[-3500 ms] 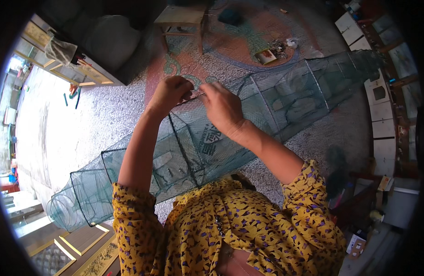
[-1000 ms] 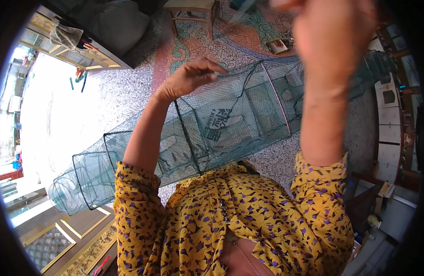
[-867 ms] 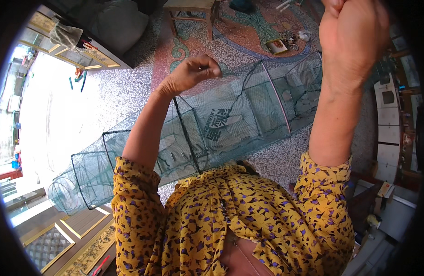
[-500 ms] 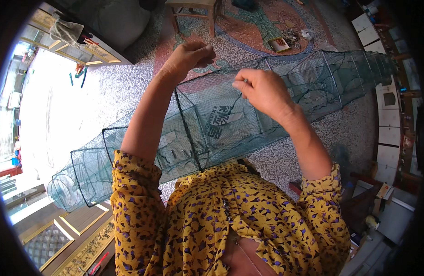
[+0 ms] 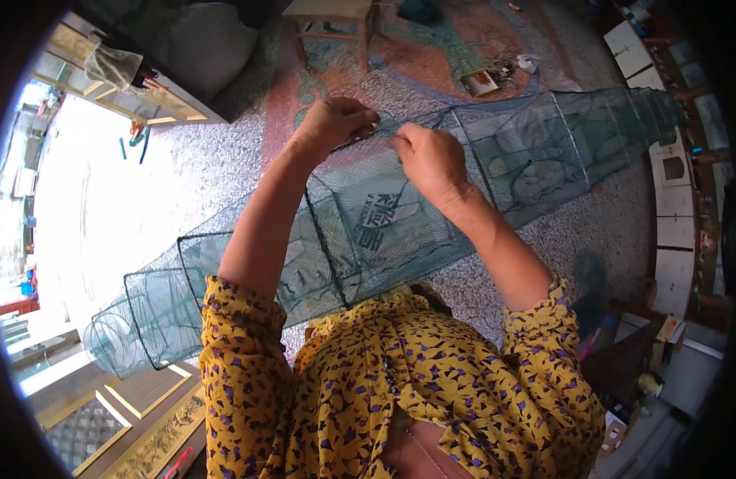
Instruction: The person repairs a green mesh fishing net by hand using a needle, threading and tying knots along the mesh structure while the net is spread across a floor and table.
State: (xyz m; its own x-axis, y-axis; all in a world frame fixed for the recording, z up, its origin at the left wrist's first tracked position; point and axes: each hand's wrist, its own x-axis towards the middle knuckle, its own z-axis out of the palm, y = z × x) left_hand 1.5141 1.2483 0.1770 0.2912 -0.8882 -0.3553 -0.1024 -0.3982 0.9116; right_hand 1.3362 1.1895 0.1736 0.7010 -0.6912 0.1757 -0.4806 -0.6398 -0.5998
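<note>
A long, dark green net trap (image 5: pixel 400 215) with black frame hoops lies stretched diagonally across in front of me, from lower left to upper right. At its far edge my left hand (image 5: pixel 330 128) is closed, thumb and fingers pinched on the netting. Just to the right, my right hand (image 5: pixel 436 164) pinches thumb and forefinger together close to the left fingertips. What sits in that right pinch is too small to make out. A dark line of mesh edge runs between the two hands. Large dark lettering shows through the mesh below them.
A wooden stool (image 5: pixel 332 12) stands beyond the net on the patterned floor. Farther right is a small open box (image 5: pixel 480 82) beside a pile of small items. Cream-framed panels (image 5: pixel 116 407) lie at lower left, and white cabinets (image 5: pixel 673 215) line the right side.
My right hand has moved left and my left hand slightly down, so their fingertips are closer together. The dark strand hanging below my right hand no longer shows.
</note>
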